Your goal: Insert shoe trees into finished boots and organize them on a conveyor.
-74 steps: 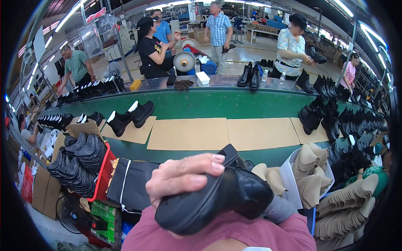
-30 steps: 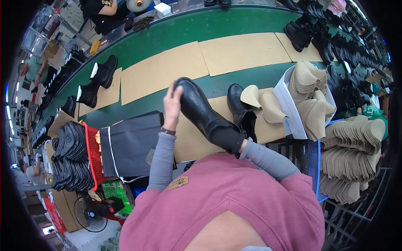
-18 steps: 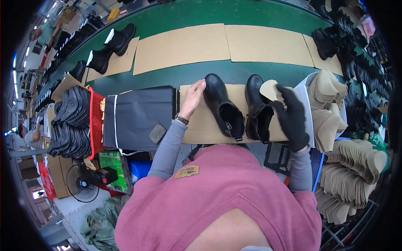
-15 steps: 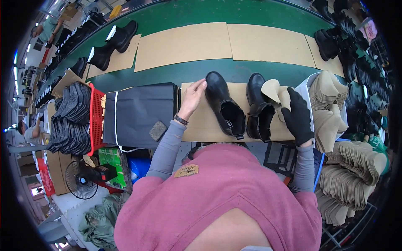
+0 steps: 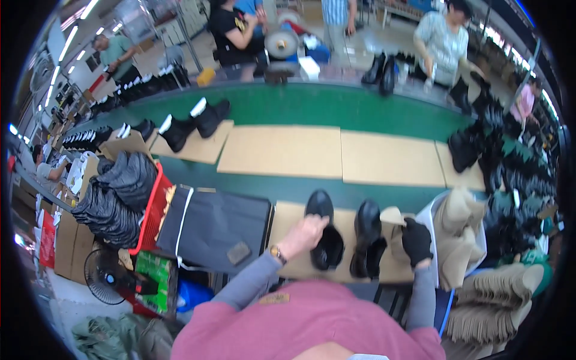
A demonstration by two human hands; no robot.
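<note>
My left hand, bare, reaches over the left black ankle boot. Its fingers are bent together at the boot's front, above the opening. Beside it, a second black boot stands with its toe pointing away from me. My right hand, in a black glove, is by the tan insole-shaped pieces right of the second boot. One rounded tan piece touches its fingertips. Dark fabric and blur hide whether the gloved fingers are closed. Both boots rest on a cardboard sheet.
A white bin of tan pieces stands at right, with more stacks below. To the left are a black stack, a grey block and a red basket. Cardboard sheets line the green bench; people work beyond.
My view has tilted up, showing people across the bench. My left hand has moved from beside the left boot's toe onto its front. The gloved hand is closer to the tan pieces.
</note>
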